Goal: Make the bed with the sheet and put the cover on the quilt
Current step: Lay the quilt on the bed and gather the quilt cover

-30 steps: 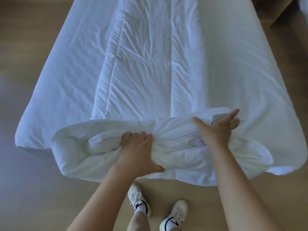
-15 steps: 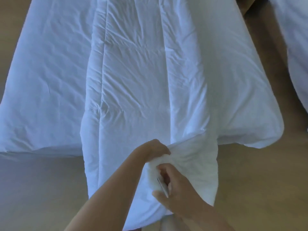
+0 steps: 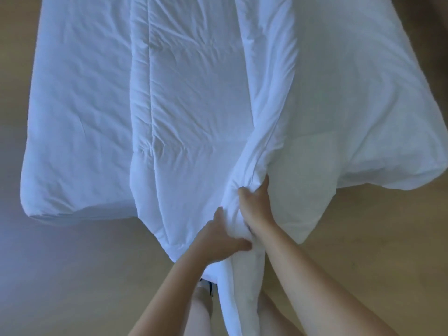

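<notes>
A white quilt [image 3: 194, 105] lies lengthwise down the middle of the bed, its near end hanging over the foot. The bed wears a white sheet [image 3: 80, 105]. My left hand [image 3: 218, 238] grips a bunched fold of the quilt's near end from the left. My right hand [image 3: 257, 207] grips the same bunch just above and to the right, fingers curled into the cloth. A thin white layer [image 3: 303, 202], maybe the cover, hangs right of my hands. The bunched end drops between my legs.
Wooden floor [image 3: 72, 275] surrounds the foot of the bed on the left, right and near side. The bed's left foot corner [image 3: 31, 209] sits at the left. My legs stand close to the foot, one shoe [image 3: 208, 284] partly hidden by the quilt.
The quilt's rolled end got gathered into one bunch and pulled toward me over the foot. Both hands moved together onto the bunch; the right hand now sits higher than before.
</notes>
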The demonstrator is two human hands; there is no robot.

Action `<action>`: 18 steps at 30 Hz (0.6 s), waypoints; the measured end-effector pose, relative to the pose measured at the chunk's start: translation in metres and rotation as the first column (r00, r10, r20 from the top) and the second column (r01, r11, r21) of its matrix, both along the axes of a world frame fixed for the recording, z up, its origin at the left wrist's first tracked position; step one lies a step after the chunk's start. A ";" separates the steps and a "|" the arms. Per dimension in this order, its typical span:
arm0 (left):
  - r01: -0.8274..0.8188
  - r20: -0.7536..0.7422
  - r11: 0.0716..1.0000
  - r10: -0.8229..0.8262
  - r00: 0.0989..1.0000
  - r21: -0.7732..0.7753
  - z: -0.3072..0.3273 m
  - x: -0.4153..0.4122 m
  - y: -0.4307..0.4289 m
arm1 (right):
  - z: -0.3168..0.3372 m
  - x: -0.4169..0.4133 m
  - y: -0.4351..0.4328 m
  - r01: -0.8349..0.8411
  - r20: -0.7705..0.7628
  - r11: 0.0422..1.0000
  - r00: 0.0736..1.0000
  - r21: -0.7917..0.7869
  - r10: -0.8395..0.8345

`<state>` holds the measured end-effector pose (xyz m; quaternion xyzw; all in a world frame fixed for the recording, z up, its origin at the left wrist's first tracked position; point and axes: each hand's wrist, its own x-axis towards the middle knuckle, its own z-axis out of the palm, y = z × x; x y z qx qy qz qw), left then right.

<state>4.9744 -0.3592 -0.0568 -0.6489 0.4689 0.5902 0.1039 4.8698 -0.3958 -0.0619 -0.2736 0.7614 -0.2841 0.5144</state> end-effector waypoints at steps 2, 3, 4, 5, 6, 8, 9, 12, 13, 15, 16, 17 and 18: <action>-0.090 -0.070 0.995 0.087 0.994 -0.047 -0.012 0.004 -0.010 | 0.005 0.013 -0.004 -0.051 0.039 0.998 0.998 -0.039 0.053; -0.121 -0.093 0.989 0.114 0.989 -0.081 -0.015 0.009 -0.012 | 0.004 0.019 -0.008 -0.068 0.046 0.996 0.996 -0.052 0.070; -0.167 -0.096 0.976 0.154 0.983 -0.138 -0.014 0.015 -0.012 | 0.003 0.026 -0.014 -0.082 0.044 0.995 0.995 -0.054 0.084; -0.217 -0.094 0.955 0.201 0.975 -0.204 -0.012 0.025 -0.012 | 0.003 0.035 -0.019 -0.093 0.034 0.994 0.995 -0.052 0.094; -0.266 -0.105 0.927 0.246 0.963 -0.264 -0.010 0.037 -0.013 | 0.004 0.049 -0.024 -0.100 0.020 0.993 0.995 -0.054 0.102; -0.356 -0.157 0.867 0.321 0.934 -0.349 -0.007 0.073 -0.017 | 0.007 0.090 -0.031 -0.124 -0.008 0.988 0.992 -0.088 0.124; -0.387 -0.171 0.844 0.347 0.922 -0.371 -0.007 0.096 -0.019 | 0.007 0.116 -0.034 -0.134 -0.015 0.985 0.991 -0.107 0.134; -0.463 -0.182 0.784 0.427 0.886 -0.415 -0.005 0.190 -0.025 | 0.015 0.219 -0.043 -0.149 -0.060 0.975 0.988 -0.162 0.141; -0.478 -0.182 0.755 0.446 0.876 -0.450 -0.003 0.229 -0.027 | 0.020 0.261 -0.047 -0.151 -0.083 0.972 0.987 -0.183 0.138; -0.484 -0.126 0.684 0.505 0.854 -0.545 0.006 0.319 -0.029 | 0.030 0.355 -0.054 -0.194 -0.097 0.956 0.980 -0.221 0.176; -0.488 -0.078 0.650 0.553 0.829 -0.583 0.013 0.367 -0.024 | 0.035 0.407 -0.054 -0.251 -0.084 0.941 0.968 -0.229 0.237; -0.505 -0.043 0.607 0.613 0.789 -0.614 0.019 0.417 -0.016 | 0.040 0.461 -0.053 -0.337 -0.057 0.914 0.941 -0.227 0.333; -0.528 -0.021 0.551 0.679 0.734 -0.646 0.025 0.465 -0.008 | 0.044 0.513 -0.050 -0.443 -0.023 0.869 0.893 -0.221 0.450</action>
